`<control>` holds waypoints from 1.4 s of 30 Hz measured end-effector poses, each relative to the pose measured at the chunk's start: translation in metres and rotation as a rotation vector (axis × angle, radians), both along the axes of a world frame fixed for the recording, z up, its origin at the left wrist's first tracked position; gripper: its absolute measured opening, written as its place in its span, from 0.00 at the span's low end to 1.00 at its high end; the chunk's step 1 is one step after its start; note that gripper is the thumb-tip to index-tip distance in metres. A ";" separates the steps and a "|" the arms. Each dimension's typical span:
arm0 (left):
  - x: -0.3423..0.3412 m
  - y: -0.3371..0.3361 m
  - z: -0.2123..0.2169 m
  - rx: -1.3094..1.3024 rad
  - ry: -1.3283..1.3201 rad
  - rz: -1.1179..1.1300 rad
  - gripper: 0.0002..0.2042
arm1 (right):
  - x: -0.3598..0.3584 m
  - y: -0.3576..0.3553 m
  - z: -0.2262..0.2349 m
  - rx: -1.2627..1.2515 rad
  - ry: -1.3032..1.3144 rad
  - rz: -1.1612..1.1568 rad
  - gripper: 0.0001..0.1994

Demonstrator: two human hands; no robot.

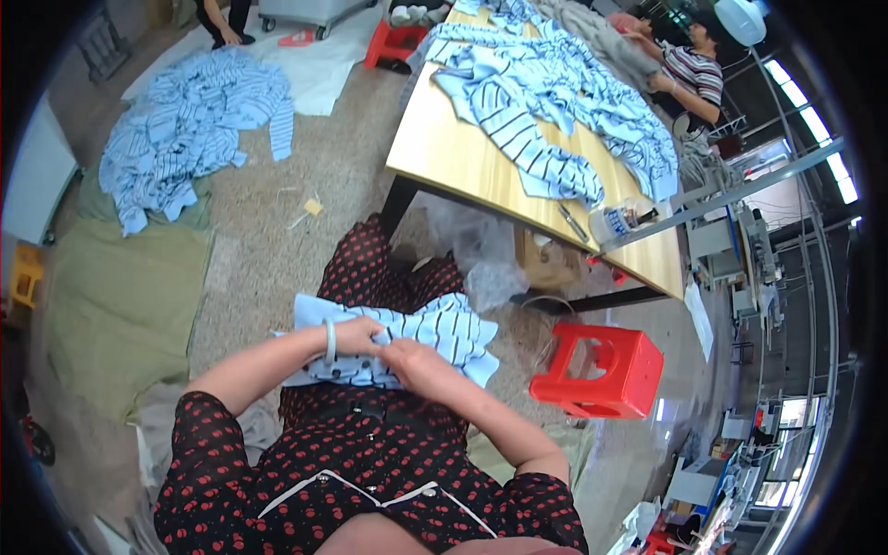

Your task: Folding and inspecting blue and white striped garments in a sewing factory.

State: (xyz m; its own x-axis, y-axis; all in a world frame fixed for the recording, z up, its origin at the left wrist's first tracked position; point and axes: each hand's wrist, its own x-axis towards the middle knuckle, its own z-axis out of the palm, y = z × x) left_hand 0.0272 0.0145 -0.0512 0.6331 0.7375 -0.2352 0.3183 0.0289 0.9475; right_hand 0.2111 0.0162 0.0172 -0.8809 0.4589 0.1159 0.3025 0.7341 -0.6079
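Observation:
Across my lap lies a light blue knit garment (458, 340) with dark stripes and a few dark buttons. My left hand (358, 336), with a pale bangle at the wrist, is closed on its fabric near the middle. Right beside it, my right hand (414, 366) also grips the cloth, its fingers bent and nearly meeting the left ones. Fingertips and pinched fabric are partly hidden, so I cannot make out anything small between them. Several similar striped garments (513, 125) are heaped on the wooden table (439, 139) ahead to the right.
A red plastic stool (638, 370) stands to my right. On the table's near end are a clear jar (610, 224) and a slim dark tool (573, 222). A striped garment pile (180, 120) covers the floor at far left, above a green cloth (129, 305). Other people (694, 79) work beyond the table.

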 end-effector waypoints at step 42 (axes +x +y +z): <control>0.012 -0.008 0.015 -0.164 0.201 0.315 0.15 | 0.000 0.008 -0.004 0.207 -0.009 -0.109 0.04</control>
